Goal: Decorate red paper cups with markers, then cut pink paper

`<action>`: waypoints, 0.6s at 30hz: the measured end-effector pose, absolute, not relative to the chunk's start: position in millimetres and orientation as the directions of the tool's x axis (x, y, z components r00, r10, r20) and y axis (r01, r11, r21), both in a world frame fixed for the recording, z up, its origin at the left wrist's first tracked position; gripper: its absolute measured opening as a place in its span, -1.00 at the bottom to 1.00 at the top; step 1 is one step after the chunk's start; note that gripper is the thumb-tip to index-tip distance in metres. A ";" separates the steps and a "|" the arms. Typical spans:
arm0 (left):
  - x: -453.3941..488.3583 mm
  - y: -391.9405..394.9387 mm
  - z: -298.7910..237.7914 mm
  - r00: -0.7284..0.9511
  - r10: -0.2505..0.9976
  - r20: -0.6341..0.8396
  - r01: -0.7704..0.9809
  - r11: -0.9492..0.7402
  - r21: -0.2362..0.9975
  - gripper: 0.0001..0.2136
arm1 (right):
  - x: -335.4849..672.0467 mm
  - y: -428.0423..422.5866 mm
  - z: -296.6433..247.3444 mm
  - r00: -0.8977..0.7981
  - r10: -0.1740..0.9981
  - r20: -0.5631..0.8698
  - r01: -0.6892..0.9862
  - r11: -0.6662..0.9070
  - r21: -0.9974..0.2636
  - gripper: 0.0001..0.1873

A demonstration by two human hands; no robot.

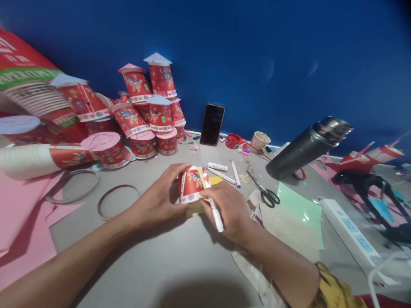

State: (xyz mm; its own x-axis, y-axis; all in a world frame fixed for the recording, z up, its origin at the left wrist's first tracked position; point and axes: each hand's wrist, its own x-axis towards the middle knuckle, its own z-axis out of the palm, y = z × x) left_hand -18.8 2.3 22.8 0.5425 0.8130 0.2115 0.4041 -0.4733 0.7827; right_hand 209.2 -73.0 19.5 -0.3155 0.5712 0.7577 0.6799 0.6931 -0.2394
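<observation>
My left hand (160, 197) grips a red printed paper cup (190, 185) turned upside down on a piece of yellow paper (196, 208) that lies on the grey table (167, 265). My right hand (228, 208) holds a white marker (214, 209) with its tip against the cup's right side, fingers closed round the pen. Both hands meet at the cup, in the middle of the table.
A pile of decorated red cups (150, 111) with paper lids stands behind. A sleeve of cups (35, 159) and pink paper (22, 222) lie at left. Markers (224, 173), scissors (265, 190), a phone (212, 124), a dark flask (305, 147), green paper (302, 209) and a power strip (349, 233) lie right.
</observation>
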 end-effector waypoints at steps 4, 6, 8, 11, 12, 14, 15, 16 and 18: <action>-18.9 9.0 23.8 0.528 0.803 0.278 0.391 -0.520 0.759 -0.23 | 217.8 -76.9 28.0 -0.242 0.612 0.753 0.570 0.718 -0.400 -0.74; -19.7 11.5 21.9 0.517 0.810 0.276 0.397 -0.513 0.762 -0.21 | 219.3 -78.8 31.5 -0.241 0.609 0.755 0.539 0.731 -0.418 -0.73; -19.8 12.5 20.3 0.512 0.813 0.276 0.392 -0.508 0.767 -0.20 | 217.4 -79.5 33.0 -0.249 0.600 0.760 0.501 0.752 -0.429 -0.76; -19.3 12.7 19.3 0.506 0.812 0.292 0.367 -0.509 0.779 -0.21 | 211.8 -78.5 32.1 -0.254 0.602 0.757 0.471 0.761 -0.447 -0.81; -19.2 12.7 19.0 0.503 0.812 0.296 0.359 -0.508 0.783 -0.22 | 210.4 -77.9 31.3 -0.250 0.606 0.755 0.471 0.757 -0.452 -0.82; -19.4 12.9 18.1 0.502 0.811 0.301 0.349 -0.508 0.787 -0.22 | 209.1 -77.0 29.5 -0.248 0.614 0.750 0.472 0.752 -0.460 -0.83; -19.6 13.1 17.6 0.503 0.810 0.303 0.347 -0.510 0.787 -0.22 | 209.1 -76.8 28.6 -0.250 0.614 0.748 0.471 0.752 -0.461 -0.82; -20.0 13.3 17.0 0.504 0.808 0.305 0.346 -0.513 0.786 -0.22 | 209.3 -76.6 27.8 -0.254 0.615 0.746 0.470 0.753 -0.461 -0.82; -20.6 13.6 16.3 0.507 0.807 0.302 0.349 -0.513 0.784 -0.22 | 210.1 -76.4 26.3 -0.267 0.617 0.740 0.469 0.754 -0.460 -0.80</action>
State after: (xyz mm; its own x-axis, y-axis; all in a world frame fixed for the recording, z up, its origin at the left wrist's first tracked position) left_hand -20.6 13.6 16.3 0.5073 0.8069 0.3025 0.3495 -0.5135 0.7837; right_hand 210.1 -76.4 26.3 -0.2674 0.6173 0.7399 0.4685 0.7543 -0.4599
